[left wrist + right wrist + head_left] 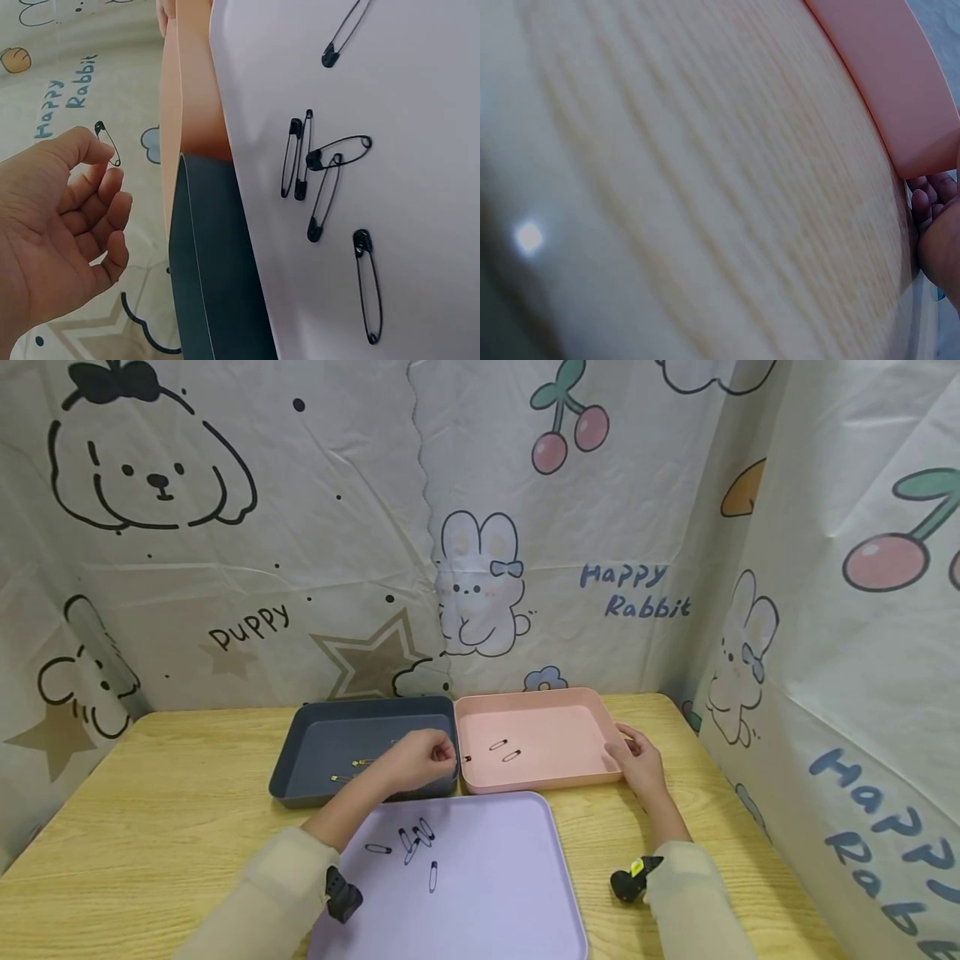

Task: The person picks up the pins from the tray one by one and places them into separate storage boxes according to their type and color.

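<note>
Between thumb and forefinger, my left hand (423, 758) pinches a black safety pin (100, 127), above where the dark blue-grey tray (288, 768) meets the pink tray (540, 781). Two more black safety pins (512, 756) lie inside the pink tray. My right hand (640, 764) grips that tray's right side, with the thumb over the rim and the other fingers outside. Gold safety pins (363, 762) lie in the dark tray, partly hidden by my left arm. On the lilac tray (495, 877) in front are several black safety pins (432, 877).
All three trays rest on a wood-grain table (172, 793). A printed cloth (360, 527) stands as a wall behind the table and along its right side. The lilac tray's back edge is close to the front of the other two trays.
</note>
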Demonstrator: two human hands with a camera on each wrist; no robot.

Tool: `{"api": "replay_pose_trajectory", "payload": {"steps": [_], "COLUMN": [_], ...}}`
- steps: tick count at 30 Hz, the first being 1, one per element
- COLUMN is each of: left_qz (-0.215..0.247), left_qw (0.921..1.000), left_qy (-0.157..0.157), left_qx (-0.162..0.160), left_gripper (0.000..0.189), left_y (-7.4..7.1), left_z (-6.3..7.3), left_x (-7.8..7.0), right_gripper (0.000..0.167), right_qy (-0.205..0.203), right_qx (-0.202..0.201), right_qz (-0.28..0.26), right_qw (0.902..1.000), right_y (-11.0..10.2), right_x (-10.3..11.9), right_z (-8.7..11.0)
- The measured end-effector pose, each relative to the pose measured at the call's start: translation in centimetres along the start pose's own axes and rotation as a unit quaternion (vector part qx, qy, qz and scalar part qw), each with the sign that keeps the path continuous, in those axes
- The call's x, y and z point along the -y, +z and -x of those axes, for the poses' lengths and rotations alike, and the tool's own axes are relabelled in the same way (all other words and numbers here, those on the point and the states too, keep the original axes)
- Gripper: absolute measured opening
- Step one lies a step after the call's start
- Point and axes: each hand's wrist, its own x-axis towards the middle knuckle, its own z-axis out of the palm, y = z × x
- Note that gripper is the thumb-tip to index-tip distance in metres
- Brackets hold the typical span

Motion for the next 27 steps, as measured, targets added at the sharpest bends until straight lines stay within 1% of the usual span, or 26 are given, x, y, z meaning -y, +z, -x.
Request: {"api": "replay_pose_trajectory", "payload": {"steps": [8,13,15,20,24,27], "left_qz": [0.013,0.018,0.025,0.034,0.033,0.028], "left_qw": [0.9995,0.9994,0.9992,0.9984,0.998,0.9974], "left_qy": [-0.025,-0.009,-0.009,-0.032,-0.042,-0.048], "left_qx": [-0.012,-0.027,-0.031,-0.032,-0.035,-0.046], "left_gripper": [0.006,0.005,0.005,0.005,0.006,0.008], "left_y": [0.0,-0.2,-0.2,-0.1,0.0,0.1], "left_z": [-1.5,-2.4,-2.8,-3.7,-4.4,-5.0], "left_x": [-0.1,-0.1,-0.1,-0.3,-0.4,-0.4], "right_gripper": [0.052,0.052,0.053,0.053,0.053,0.053], "right_qy": [0.003,0.003,0.002,0.002,0.008,0.012], "right_qx": [-0.002,-0.005,-0.005,-0.003,-0.001,0.0], "right_qz": [0.002,0.002,0.002,0.005,0.005,0.003], "right_qw": [1.0,1.0,1.0,1.0,1.0,0.9999], "right_y": [0.0,0.1,0.1,0.1,0.0,0.0], "right_x": [0.0,-0.1,-0.1,-0.1,-0.1,-0.1], "right_z": [-0.1,-0.1,-0.1,0.0,0.0,-0.1]}}
